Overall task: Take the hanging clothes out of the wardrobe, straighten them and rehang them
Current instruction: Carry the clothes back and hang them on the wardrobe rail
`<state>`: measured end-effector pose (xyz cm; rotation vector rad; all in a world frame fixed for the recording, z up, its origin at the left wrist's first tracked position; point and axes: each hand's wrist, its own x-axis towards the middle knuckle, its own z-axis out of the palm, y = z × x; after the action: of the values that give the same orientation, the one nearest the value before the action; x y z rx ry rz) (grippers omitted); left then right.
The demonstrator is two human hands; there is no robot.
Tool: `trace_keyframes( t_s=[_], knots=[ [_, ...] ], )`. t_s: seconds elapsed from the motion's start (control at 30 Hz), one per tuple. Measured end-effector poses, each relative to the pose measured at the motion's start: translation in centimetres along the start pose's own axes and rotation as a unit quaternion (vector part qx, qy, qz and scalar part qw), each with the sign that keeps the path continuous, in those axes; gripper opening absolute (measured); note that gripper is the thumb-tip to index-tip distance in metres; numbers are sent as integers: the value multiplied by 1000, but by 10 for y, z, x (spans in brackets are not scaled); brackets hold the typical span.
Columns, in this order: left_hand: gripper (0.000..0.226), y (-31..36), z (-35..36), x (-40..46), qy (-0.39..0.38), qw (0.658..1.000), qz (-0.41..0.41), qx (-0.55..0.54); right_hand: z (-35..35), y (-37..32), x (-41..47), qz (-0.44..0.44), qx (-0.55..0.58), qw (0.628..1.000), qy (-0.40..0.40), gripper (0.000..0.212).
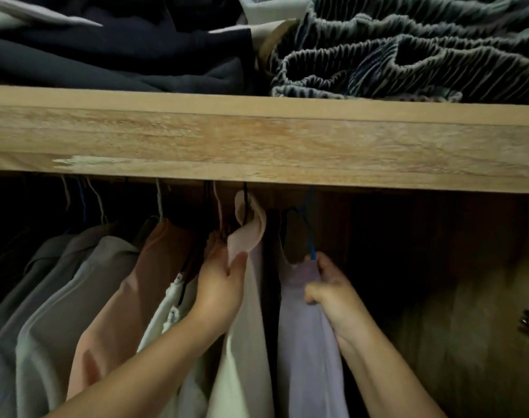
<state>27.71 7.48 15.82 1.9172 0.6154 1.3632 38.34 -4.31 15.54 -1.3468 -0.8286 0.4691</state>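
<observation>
Several garments hang on hangers under a wooden shelf [257, 140]. My left hand [219, 292] pinches the pale pink collar of a cream garment [245, 342] near its black hanger hook. My right hand [332, 292] grips the shoulder of a lilac garment [308, 357] that hangs on a blue hanger [310, 236]. The rail itself is hidden behind the shelf edge.
To the left hang a peach shirt [118, 303], a white top [166, 315] and grey shirts [46, 312]. Folded dark clothes [115, 52] and a pleated grey fabric [408, 52] lie on the shelf. The wardrobe's wooden right wall [468, 327] stands beside the lilac garment.
</observation>
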Motion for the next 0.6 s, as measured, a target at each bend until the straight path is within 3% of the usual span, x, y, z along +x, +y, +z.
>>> trace_keyframes(
  t_s=[0.13, 0.17, 0.27, 0.37, 0.5, 0.6],
  knots=[
    [38, -4, 5, 25, 12, 997, -60, 36, 20, -1, 26, 8, 7, 1000, -17, 32],
    [40, -5, 5, 28, 1, 997, -61, 47, 24, 2, 28, 13, -10, 1000, -23, 27],
    [48, -11, 1, 26, -69, 989, -50, 122, 31, 16, 26, 33, -62, 998, -8, 27],
    [43, -13, -8, 11, -105, 986, -18, 127, 32, 21, 13, 8, -113, 993, 13, 23],
    [70, -12, -27, -14, -116, 984, 9, 132, 28, 14, -11, 45, -102, 994, 17, 44],
    [64, -6, -42, -33, -177, 972, 0, 156, 31, 14, -27, 99, -93, 991, -1, 60]
  ],
)
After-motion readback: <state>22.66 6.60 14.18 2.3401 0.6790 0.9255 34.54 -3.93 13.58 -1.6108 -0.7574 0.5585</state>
